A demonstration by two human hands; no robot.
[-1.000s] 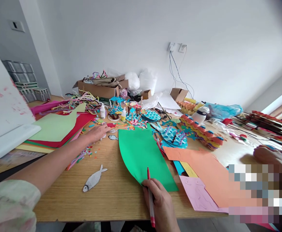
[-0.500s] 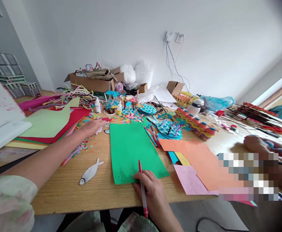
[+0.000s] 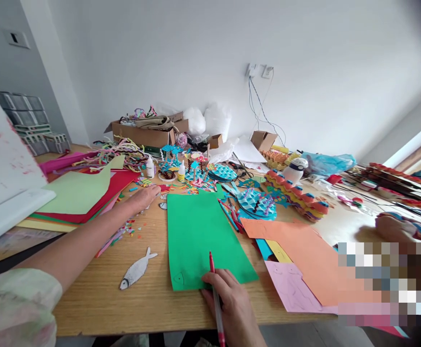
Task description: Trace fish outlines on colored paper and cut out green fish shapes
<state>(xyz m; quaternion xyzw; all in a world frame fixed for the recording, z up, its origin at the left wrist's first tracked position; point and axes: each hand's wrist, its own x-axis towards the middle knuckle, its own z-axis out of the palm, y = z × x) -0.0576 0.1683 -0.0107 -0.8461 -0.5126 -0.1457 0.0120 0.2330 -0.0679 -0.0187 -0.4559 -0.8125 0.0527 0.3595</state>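
Observation:
My right hand [image 3: 232, 301] grips a red pen [image 3: 216, 296] with a pale barrel, its tip pointing away from me. That hand rests at the near edge of a green paper sheet [image 3: 203, 236], which has a small fish outline drawn in its lower left corner. My left hand [image 3: 146, 198] reaches across the table to small paper pieces beyond the sheet's left side; its fingertips are mostly hidden, so I cannot tell whether they hold anything. Between my arms lies a grey-and-white paper fish [image 3: 138, 270] with a dark band behind its head.
Coloured sheets [image 3: 84, 193] lie at left beside a white device [image 3: 11, 212]. Glue bottles [image 3: 150, 166] and paper scraps stand behind the green sheet. Orange paper [image 3: 315, 255] and pink paper [image 3: 292, 286] lie at right, near another person's hand [image 3: 394, 226]. Blue fish crafts [image 3: 256, 200] sit behind.
The view has tilted up slightly, so everything sits lower in the picture. My left hand stays among the paper pieces, and my right hand still holds the pen by the green sheet.

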